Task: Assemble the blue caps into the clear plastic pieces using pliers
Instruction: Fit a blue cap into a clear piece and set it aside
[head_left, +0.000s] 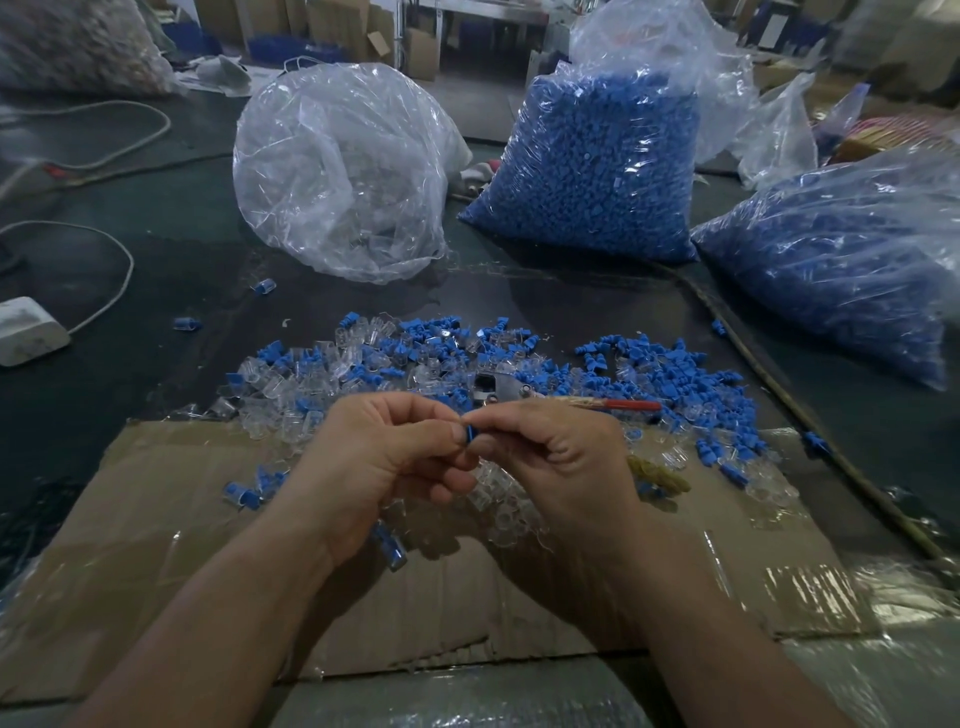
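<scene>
1. My left hand (379, 457) pinches the blue cap (470, 434) from its left side, fingers curled.
2. The cap sits between my two sets of fingertips, its long axis near upright.
3. My right hand (550, 462) pinches it from the right.
4. The pliers (498, 391) lie just beyond my right hand, which is the nearer one. Their red handle points right, and loose parts (363, 364) crowd around them.

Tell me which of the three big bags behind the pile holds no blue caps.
The left bag: it looks see-through, with only clear pieces inside. The middle bag and the right bag are both packed with blue caps.
</scene>
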